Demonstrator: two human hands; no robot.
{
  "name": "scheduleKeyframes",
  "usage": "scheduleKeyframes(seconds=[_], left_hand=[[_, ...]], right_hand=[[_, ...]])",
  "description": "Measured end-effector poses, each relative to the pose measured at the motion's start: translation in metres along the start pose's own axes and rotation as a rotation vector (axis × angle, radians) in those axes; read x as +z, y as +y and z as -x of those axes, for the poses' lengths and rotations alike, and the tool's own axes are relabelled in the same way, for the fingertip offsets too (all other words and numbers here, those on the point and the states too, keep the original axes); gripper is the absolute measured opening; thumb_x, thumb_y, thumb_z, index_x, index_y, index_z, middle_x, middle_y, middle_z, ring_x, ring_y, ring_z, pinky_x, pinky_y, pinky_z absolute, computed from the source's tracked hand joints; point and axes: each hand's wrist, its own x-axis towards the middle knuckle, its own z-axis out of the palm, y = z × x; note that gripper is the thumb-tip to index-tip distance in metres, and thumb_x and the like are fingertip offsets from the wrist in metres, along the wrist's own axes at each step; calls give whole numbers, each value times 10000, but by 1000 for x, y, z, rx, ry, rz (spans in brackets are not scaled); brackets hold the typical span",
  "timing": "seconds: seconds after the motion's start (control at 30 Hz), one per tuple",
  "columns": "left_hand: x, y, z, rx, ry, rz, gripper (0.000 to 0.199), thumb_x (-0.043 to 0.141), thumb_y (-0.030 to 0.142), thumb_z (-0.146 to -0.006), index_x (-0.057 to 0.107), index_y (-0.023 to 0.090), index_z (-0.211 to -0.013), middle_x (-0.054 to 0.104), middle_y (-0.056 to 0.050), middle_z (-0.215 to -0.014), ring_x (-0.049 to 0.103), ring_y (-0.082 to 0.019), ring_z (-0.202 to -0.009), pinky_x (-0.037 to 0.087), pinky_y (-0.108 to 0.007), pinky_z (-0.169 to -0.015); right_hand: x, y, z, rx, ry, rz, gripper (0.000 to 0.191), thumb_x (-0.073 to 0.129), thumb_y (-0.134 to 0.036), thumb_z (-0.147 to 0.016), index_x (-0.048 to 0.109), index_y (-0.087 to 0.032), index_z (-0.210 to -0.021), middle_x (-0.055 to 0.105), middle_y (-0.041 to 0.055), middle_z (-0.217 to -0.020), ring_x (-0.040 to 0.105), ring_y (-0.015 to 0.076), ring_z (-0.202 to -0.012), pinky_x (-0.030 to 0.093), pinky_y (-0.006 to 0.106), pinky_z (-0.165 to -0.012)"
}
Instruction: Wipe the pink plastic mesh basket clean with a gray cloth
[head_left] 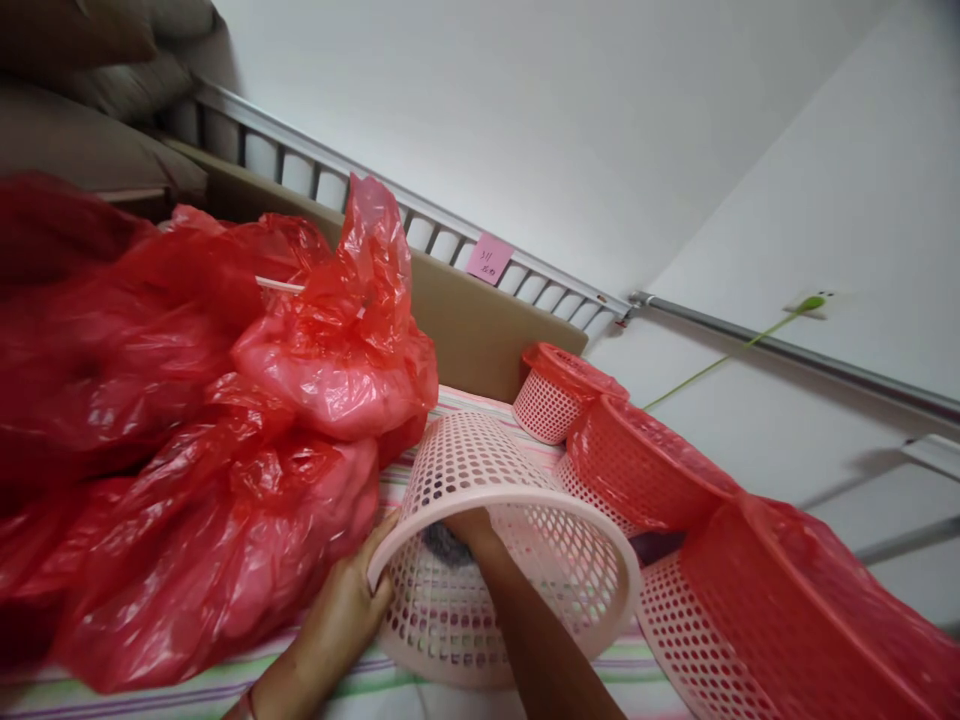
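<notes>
A pale pink perforated plastic wastebasket (pixel 480 455) leans on its side, its round mouth facing me. My left hand (pixel 352 590) grips the rim at its left edge, thumb on the inside. Reaching through the mouth, my right hand (pixel 466 525) is closed on a dark grey cloth (pixel 448 546) against the inner wall. Part of that hand and cloth is hidden by the basket's upper side. Beneath the basket lies a striped sheet (pixel 630 668).
Bulging red plastic bags (pixel 300 500) crowd the left side. On the right stand similar baskets lined with red bags (pixel 667 460). Behind are a brown board (pixel 480 320), a metal rail with a pink note (pixel 489 259), and a green cable (pixel 720 363) on the wall.
</notes>
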Motion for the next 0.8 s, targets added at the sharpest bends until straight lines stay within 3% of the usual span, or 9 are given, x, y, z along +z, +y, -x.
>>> scheduleKeyframes(seconds=[0.13,0.23,0.3,0.37,0.53,0.67,0.8], left_hand=[[1,-3,1,10,23,-28,691,423,27,-708,370,201,-1374,485,-59,-1376,529,-221,-1188,340,-436,-1076],[0,0,3,30,34,-29,676,421,31,-713,394,228,-1359,483,-43,-1379,544,-220,-1170,359,-429,-1063],[-1,3,5,29,47,-2,650,418,42,-728,407,233,-1349,507,-37,-1360,554,-215,-1158,372,-417,-1056],[-2,4,6,18,65,36,618,416,55,-741,423,218,-1336,547,-40,-1322,561,-210,-1150,382,-404,-1050],[-1,-2,5,37,75,93,627,436,46,-718,445,198,-1326,534,-47,-1334,535,-212,-1181,351,-410,-1074],[-1,-2,4,29,56,144,662,430,20,-693,439,191,-1332,502,-46,-1362,494,-213,-1224,320,-423,-1093],[-2,1,4,3,46,149,683,422,1,-677,437,199,-1331,516,-45,-1351,497,-203,-1221,337,-407,-1085]], right_hand=[[-1,-11,67,-20,-133,46,374,655,-248,-643,619,-227,-1015,675,25,-925,618,207,-863,459,289,-771],[8,-17,127,-52,-150,73,406,602,-238,-613,623,-232,-1018,673,43,-972,610,226,-902,444,300,-811],[14,-19,150,-43,-113,81,471,570,-222,-602,610,-223,-1072,657,70,-1030,591,246,-964,425,325,-859],[18,-21,155,-15,-62,71,529,537,-209,-609,580,-203,-1136,636,87,-1081,570,253,-1019,406,342,-898],[23,-27,112,34,58,29,532,486,-194,-650,542,-177,-1179,613,90,-1138,551,231,-1073,394,327,-927],[19,-26,54,51,185,25,456,490,-224,-716,563,-160,-1161,603,119,-1159,544,257,-1095,415,350,-899],[16,-20,-4,11,200,-39,315,423,-294,-849,610,-171,-1070,621,104,-1112,543,251,-1089,410,377,-902]])
